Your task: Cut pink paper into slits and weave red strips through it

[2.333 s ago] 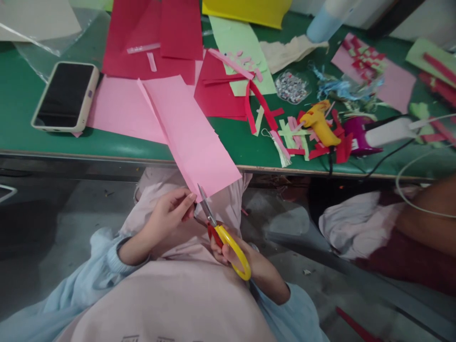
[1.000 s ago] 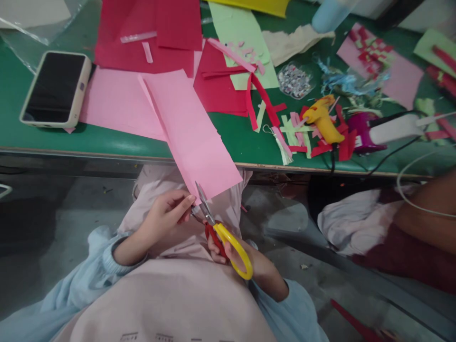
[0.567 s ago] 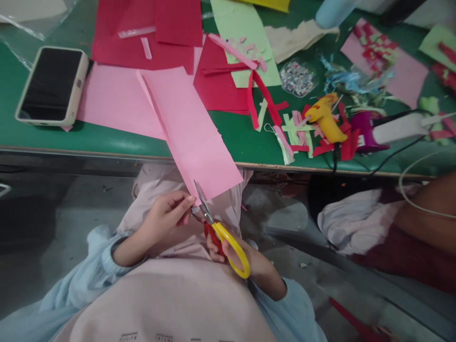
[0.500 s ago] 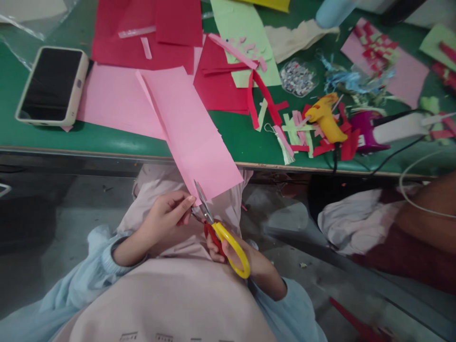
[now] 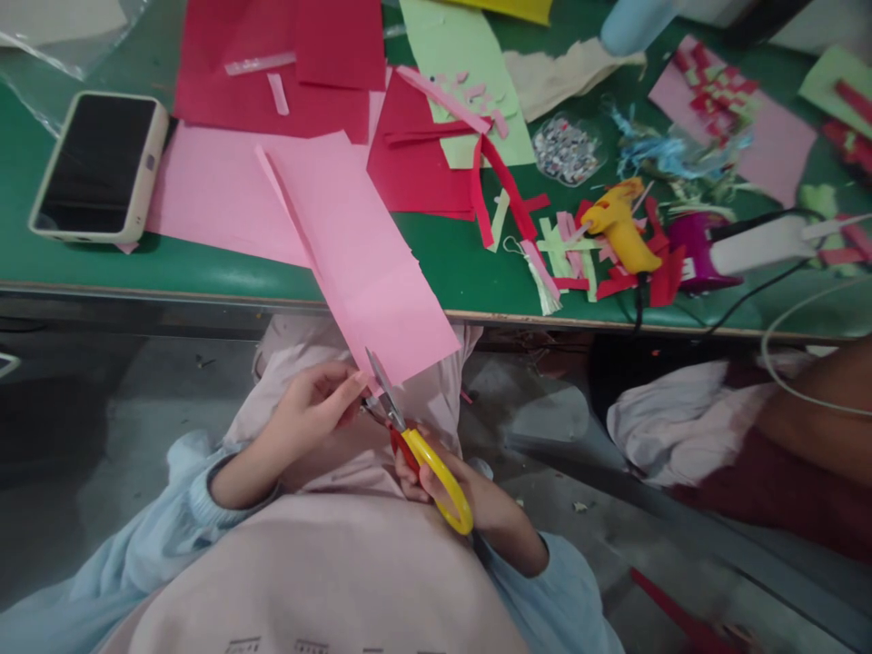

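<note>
A long pink sheet (image 5: 368, 245), which looks like felt or paper, slants from the table down over my lap, one long edge folded up. My left hand (image 5: 317, 404) pinches its near left corner between thumb and fingers. In my right hand (image 5: 436, 477) is a pair of scissors (image 5: 440, 472) with one yellow and one red handle loop. The blades point up and left, and one lies over the sheet's near edge, close to my left fingertips. The lower blade is partly hidden by the sheet.
On the green table (image 5: 224, 268) lie a phone (image 5: 95, 168), red sheets (image 5: 272, 104), a light green sheet (image 5: 470, 54), a small dish of beads (image 5: 567, 148), coloured strips, and a yellow glue gun (image 5: 623, 227) with a cord. Another person's knee (image 5: 810, 400) is at the right.
The pink sheet and my left hand have shifted slightly left and up. The scissors stay at the sheet's near edge, their handles a little further left.
</note>
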The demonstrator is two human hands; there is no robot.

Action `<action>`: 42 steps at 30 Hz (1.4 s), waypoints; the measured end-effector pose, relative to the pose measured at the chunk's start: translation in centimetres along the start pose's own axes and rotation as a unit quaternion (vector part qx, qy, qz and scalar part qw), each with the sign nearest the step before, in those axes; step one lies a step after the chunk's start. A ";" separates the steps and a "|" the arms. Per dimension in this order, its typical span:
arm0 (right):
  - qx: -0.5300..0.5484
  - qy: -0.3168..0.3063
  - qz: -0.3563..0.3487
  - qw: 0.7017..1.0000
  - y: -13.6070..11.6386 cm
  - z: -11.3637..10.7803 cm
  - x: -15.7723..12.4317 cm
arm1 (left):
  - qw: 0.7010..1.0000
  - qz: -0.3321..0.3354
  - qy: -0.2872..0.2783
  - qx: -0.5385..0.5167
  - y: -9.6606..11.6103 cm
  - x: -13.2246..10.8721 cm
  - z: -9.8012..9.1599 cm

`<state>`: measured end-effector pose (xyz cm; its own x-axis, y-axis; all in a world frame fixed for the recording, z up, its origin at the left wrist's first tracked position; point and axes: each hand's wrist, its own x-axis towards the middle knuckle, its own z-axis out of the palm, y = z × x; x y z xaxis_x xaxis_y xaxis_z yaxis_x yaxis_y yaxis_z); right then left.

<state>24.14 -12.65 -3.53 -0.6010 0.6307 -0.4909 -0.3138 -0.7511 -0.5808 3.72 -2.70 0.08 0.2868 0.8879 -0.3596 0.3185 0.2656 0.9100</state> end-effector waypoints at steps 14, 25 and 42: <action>-0.105 -0.054 -0.021 0.993 -2.0 0.9 0.1 | 0.998 0.002 0.017 -0.064 -0.6 0.1 -0.6; -0.048 -0.039 -0.011 0.998 -2.0 1.1 0.0 | 0.998 0.018 0.016 -0.063 -0.9 0.0 -0.7; -0.081 -0.052 -0.036 0.995 -1.4 0.5 -0.2 | 0.999 0.024 0.008 -0.026 -0.7 -0.2 -0.8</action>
<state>24.37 -11.77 -2.30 -0.6558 0.6527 -0.3792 -0.2418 -0.6575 -0.7136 2.77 -2.74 -0.34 0.2852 0.9062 -0.3124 0.2579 0.2413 0.9355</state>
